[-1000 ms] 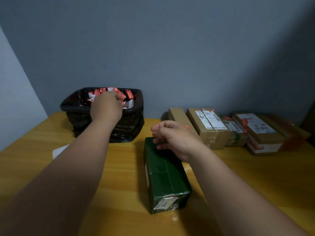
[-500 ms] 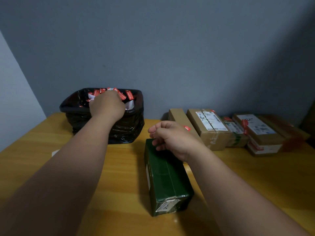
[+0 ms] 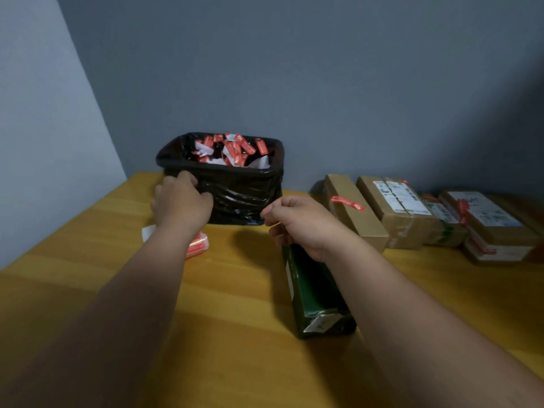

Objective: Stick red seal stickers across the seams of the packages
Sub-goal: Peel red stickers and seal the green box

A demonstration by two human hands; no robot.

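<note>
Green package (image 3: 316, 293): we see it lying flat on surface (image 3: 235, 290), long axis near-to-far, glossy dark wrap, white label on near end.
Right hand (image 3: 303, 225): curled, resting on far end; grip unclear.
Left hand (image 3: 181, 206): relaxed beside black bin (image 3: 235, 187).

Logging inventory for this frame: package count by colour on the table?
Green packages: 1
Brown cardboard packages: 4 clearly visible; any further right is too dark to tell
Total: 5

Your green package (image 3: 316, 293) lies flat, center-right of frame. Brown packages (image 3: 397, 213) row up at right, one w/ red seal sticker (image 3: 347, 203) across top.
</note>
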